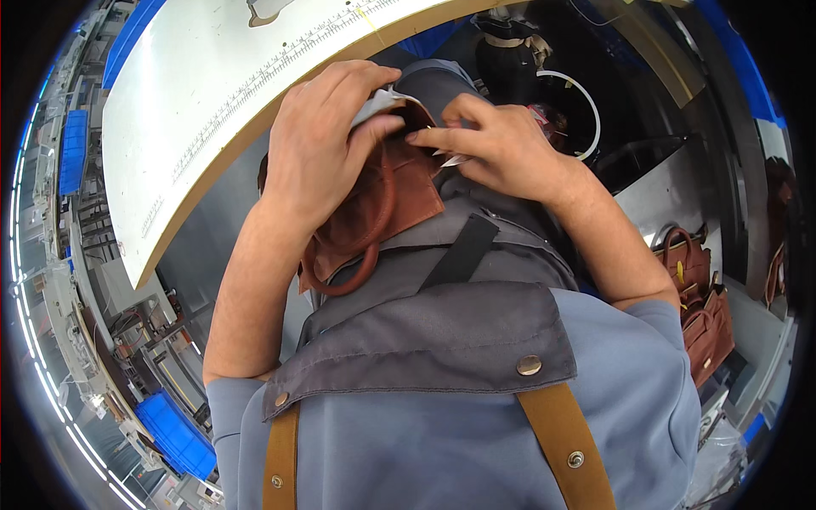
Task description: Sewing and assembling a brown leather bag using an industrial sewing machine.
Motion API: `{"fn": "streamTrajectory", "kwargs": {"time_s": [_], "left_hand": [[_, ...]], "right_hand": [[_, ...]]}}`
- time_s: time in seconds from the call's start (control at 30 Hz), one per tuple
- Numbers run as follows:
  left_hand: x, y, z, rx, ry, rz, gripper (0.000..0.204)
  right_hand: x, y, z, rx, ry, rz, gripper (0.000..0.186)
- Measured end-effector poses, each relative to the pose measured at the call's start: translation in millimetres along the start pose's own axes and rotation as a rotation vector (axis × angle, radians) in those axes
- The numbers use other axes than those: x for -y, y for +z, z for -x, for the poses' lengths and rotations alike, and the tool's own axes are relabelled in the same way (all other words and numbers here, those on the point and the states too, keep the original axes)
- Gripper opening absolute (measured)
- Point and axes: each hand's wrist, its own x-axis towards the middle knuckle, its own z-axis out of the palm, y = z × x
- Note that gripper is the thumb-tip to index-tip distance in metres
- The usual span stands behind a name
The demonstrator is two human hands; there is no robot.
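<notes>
Bag (387, 200): brown leather, held up against my chest, above my grey apron (442, 340), in the middle of the view.
Handle (361, 263): 1 rounded brown loop, hanging down on the bag's near left side.
Paper (374, 106): pale stuffing showing at the bag's far edge, right under my fingertips.
Left hand (327, 140): wraps the bag's far left corner, fingers curled and clamped on leather and paper together.
Right hand (501, 149): comes in from the right, forefinger and thumb pinched at the bag's top edge; a white scrap shows beneath them.
Axis: the bag's long side runs from near left to far right, its mouth toward my fingers.
Nearer hand: both touch it; the left carries more of it, I judge.
Table (212, 102): white, with a ruled edge, far left.
Other bags (697, 297): 2 brown ones, near right, well apart from my hands.
</notes>
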Motion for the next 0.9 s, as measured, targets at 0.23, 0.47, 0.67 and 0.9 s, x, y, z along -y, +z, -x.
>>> {"fn": "streamTrajectory", "kwargs": {"time_s": [0.23,0.47,0.67,0.9], "left_hand": [[-14.1,-59.7,119.6,0.241,0.045,0.022,0.048],[-9.6,-36.6,218.0,0.152,-0.246,-0.208,0.053],[1.3,-19.3,210.0,-0.047,-0.016,-0.437,0.045],[-24.7,-66.8,155.4,0.091,-0.006,0.025,0.022]], "right_hand": [[-7.1,-8.2,-8.0,0.148,-0.123,0.087,0.027],[-9.1,-3.3,-6.7,0.280,-0.075,-0.046,0.021],[-4.2,2.1,-7.1,0.237,-0.040,-0.145,0.018],[29.7,2.7,25.2,0.105,0.532,-0.443,0.011]]}}
